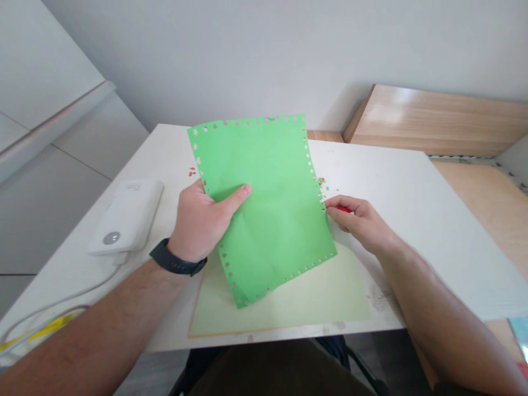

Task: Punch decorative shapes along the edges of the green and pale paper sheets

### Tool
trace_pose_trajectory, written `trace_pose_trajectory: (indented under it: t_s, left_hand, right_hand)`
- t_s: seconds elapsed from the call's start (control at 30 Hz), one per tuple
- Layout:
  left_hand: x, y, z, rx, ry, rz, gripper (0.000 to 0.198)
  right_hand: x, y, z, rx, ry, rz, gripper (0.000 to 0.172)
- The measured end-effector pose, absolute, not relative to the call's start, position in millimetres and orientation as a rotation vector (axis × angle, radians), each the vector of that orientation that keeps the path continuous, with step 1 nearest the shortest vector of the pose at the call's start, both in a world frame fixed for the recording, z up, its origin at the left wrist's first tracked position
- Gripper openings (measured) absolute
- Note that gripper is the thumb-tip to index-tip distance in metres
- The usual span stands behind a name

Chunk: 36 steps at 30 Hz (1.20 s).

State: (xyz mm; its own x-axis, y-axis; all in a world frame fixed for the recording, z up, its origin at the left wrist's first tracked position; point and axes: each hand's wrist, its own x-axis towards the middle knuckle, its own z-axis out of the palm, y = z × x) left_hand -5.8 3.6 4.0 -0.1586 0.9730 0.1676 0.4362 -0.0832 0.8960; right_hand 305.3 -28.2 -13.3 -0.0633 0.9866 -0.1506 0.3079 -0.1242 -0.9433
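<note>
My left hand [202,223] grips the left edge of a green paper sheet [268,203], thumb on top, lifting the sheet tilted above the table. Small punched holes run along the sheet's visible edges. My right hand [358,220] sits at the sheet's right edge, with its fingers closed on a small red tool [344,209]. Most of that tool is hidden by my fingers, and its working end cannot be seen. Tiny red and green paper bits [324,184] lie on the table next to the sheet's right edge.
A pale green sheet [289,297] lies under the held paper on the white table [391,192]. A white rounded device [126,217] with a cable [61,297] sits at the left. A few paper bits [192,171] lie near the far left corner. Wooden boards [437,121] stand beyond the table.
</note>
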Motion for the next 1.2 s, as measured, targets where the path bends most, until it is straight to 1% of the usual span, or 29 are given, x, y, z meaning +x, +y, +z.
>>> trace_pose_trajectory:
  t_s: [0.07, 0.37, 0.5, 0.67, 0.9, 0.97, 1.1, 1.2]
  left_hand:
    - [-6.1, 4.1, 3.6, 1.532, 1.62, 1.207, 0.045]
    - [-7.2, 5.4, 1.1, 1.548, 1.596, 1.205, 0.049]
    - [-6.8, 5.6, 1.0, 1.545, 1.616, 1.206, 0.047]
    - [-7.2, 6.4, 2.1, 1.538, 1.626, 1.223, 0.046]
    - [-6.8, 5.9, 2.8, 1.528, 1.643, 1.217, 0.043]
    - [-7.2, 6.1, 2.3, 1.527, 1.646, 1.217, 0.043]
    - [-8.9, 7.2, 0.8, 1.534, 1.637, 1.204, 0.046]
    - [-9.7, 7.7, -0.1, 1.54, 1.62, 1.206, 0.046]
  right_hand:
    - [305.4, -27.6, -13.2, -1.491, -1.429, 1.223, 0.029]
    - [304.5, -27.0, -14.6, -1.52, -1.449, 1.165, 0.031]
    - [303.6, -26.4, -16.3, -1.557, -1.45, 1.125, 0.034]
    - [306.4, -24.0, -22.1, -1.591, -1.44, 1.092, 0.033]
    - [312.5, -15.4, -35.9, -1.714, -1.49, 0.792, 0.022]
    - [312.8, -14.5, -35.7, -1.733, -1.515, 0.807, 0.021]
    - [309.9, -16.7, -28.4, -1.667, -1.52, 0.962, 0.031]
    - [306.8, -18.6, -23.4, -1.585, -1.467, 1.044, 0.03]
